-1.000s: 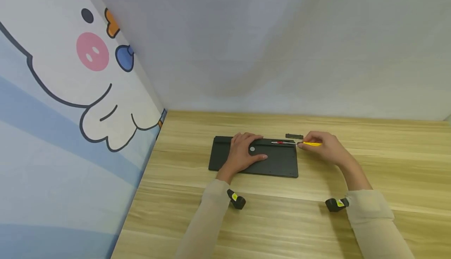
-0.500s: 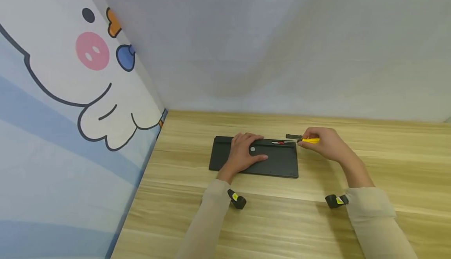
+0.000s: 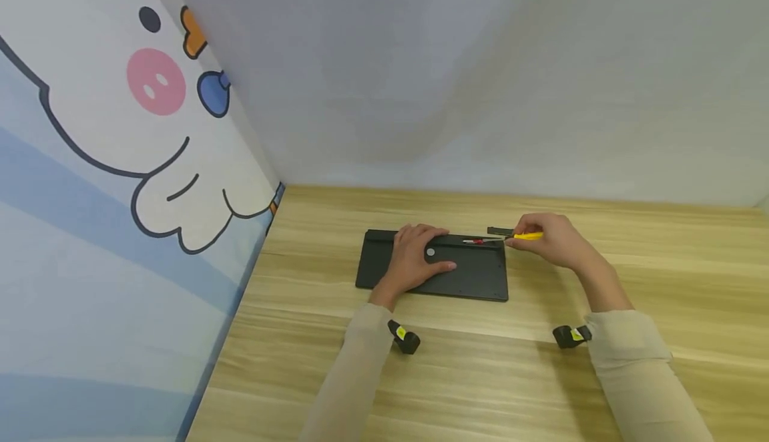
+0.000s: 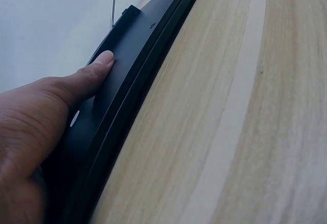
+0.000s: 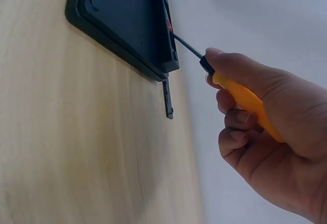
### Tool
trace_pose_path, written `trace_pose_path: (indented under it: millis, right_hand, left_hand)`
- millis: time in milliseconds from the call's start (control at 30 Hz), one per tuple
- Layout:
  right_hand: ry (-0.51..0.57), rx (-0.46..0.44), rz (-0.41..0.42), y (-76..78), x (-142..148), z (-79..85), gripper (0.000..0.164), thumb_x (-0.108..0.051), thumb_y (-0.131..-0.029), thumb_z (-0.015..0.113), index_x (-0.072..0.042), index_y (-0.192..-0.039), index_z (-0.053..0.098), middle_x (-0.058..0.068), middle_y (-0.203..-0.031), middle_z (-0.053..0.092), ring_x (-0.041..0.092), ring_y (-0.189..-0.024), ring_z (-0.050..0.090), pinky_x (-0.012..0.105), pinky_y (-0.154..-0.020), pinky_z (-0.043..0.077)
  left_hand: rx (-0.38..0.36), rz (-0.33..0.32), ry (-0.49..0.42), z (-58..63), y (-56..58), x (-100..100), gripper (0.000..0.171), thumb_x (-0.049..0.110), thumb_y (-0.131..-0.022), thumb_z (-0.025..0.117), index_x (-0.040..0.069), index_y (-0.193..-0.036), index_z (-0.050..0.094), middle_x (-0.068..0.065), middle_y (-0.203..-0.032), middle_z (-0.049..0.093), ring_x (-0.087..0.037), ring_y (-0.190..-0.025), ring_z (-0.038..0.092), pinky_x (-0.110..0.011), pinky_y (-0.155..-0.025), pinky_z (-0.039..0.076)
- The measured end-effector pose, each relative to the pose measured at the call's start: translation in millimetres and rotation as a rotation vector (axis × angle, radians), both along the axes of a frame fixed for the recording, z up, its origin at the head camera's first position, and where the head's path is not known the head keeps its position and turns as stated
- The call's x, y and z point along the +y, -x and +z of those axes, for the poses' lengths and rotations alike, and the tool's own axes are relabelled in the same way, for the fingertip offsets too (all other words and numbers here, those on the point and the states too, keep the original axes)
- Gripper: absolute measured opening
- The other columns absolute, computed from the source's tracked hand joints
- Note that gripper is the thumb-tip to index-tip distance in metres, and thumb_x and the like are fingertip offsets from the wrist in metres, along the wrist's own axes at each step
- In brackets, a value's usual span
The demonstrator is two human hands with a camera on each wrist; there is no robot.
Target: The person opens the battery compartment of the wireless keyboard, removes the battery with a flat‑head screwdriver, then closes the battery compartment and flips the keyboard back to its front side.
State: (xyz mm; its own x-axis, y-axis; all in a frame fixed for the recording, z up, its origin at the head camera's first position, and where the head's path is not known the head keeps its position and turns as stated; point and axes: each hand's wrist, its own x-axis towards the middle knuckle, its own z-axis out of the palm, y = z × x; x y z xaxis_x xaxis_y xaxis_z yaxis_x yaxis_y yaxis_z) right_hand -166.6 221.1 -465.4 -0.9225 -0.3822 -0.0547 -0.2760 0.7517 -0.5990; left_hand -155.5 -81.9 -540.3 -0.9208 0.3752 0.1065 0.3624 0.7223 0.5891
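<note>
A black keyboard (image 3: 474,275) lies underside up on the wooden table, a round silver sticker near its middle. My left hand (image 3: 411,258) holds it, fingers over the far edge and thumb (image 4: 94,76) on the underside. In my right hand (image 3: 553,238) is a screwdriver (image 5: 245,99) with a yellow handle, gripped between thumb and curled fingers. Its metal shaft reaches into the slot along the keyboard's raised far ridge, near a red and silver battery (image 3: 474,242). The tip itself is hidden in the right wrist view.
A small black battery cover (image 3: 498,231) lies on the table (image 3: 468,375) just beyond the keyboard's far right corner, partly behind the right hand. A pale wall (image 3: 480,95) rises behind the table, and a cartoon-printed wall (image 3: 90,242) stands at left.
My right hand and the screwdriver have shifted slightly away from me, and the handle's tilt has changed a little. The left hand and keyboard stay in place.
</note>
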Motion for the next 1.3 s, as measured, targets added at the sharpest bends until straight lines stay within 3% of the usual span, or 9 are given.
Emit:
trace_pose_path:
  millis: [200, 567, 833, 1100, 1300]
  right_hand:
    - [0.035, -0.059, -0.044, -4.2, 4, -5.6, 0.020, -0.038, -0.096, 0.072, -0.020, -0.088, 0.072, 0.006, -0.102, 0.074, 0.029, -0.103, 0.066, 0.041, -0.085, 0.052]
    - [0.092, -0.146, -0.100, -11.6, 6, -14.2, 0.035, -0.045, -0.097, 0.068, -0.011, -0.094, 0.073, 0.008, -0.104, 0.070, 0.022, -0.095, 0.056, 0.029, -0.075, 0.046]
    - [0.055, -0.110, -0.110, -17.8, 4, -13.5, 0.034, -0.046, -0.098, 0.066, -0.013, -0.093, 0.073, 0.008, -0.106, 0.072, 0.026, -0.099, 0.060, 0.034, -0.081, 0.046]
    - [0.022, -0.039, -0.109, -20.3, 5, -9.4, 0.028, -0.043, -0.097, 0.068, -0.016, -0.094, 0.072, 0.011, -0.108, 0.075, 0.037, -0.113, 0.067, 0.054, -0.095, 0.052]
    - [0.018, -0.021, -0.084, -20.7, 2, -4.6, 0.021, -0.039, -0.095, 0.073, -0.018, -0.090, 0.071, 0.007, -0.100, 0.074, 0.033, -0.105, 0.067, 0.049, -0.091, 0.052]
  left_hand:
    - [-0.002, -0.007, -0.004, 0.2, -1.8, -1, 0.069, 0.049, -0.085, 0.080, 0.028, -0.146, 0.055, 0.001, -0.141, 0.059, -0.021, -0.139, 0.051, -0.049, -0.132, 0.014]
    - [-0.007, -0.013, -0.006, 3.9, -3.8, -1, 0.069, 0.049, -0.085, 0.080, 0.027, -0.146, 0.055, 0.001, -0.141, 0.059, -0.021, -0.139, 0.051, -0.049, -0.133, 0.014]
    - [-0.004, -0.014, -0.001, 4.0, -5.0, -2, 0.069, 0.049, -0.085, 0.080, 0.027, -0.146, 0.055, 0.001, -0.141, 0.060, -0.021, -0.139, 0.052, -0.048, -0.133, 0.015]
    - [-0.004, -0.012, 0.003, 2.5, -4.4, 0, 0.069, 0.050, -0.086, 0.080, 0.027, -0.146, 0.055, 0.001, -0.142, 0.059, -0.021, -0.139, 0.051, -0.048, -0.132, 0.015]
    - [-0.007, -0.013, -0.002, 3.7, -4.5, -2, 0.068, 0.050, -0.086, 0.080, 0.027, -0.145, 0.055, 0.001, -0.141, 0.059, -0.020, -0.139, 0.052, -0.048, -0.132, 0.015]
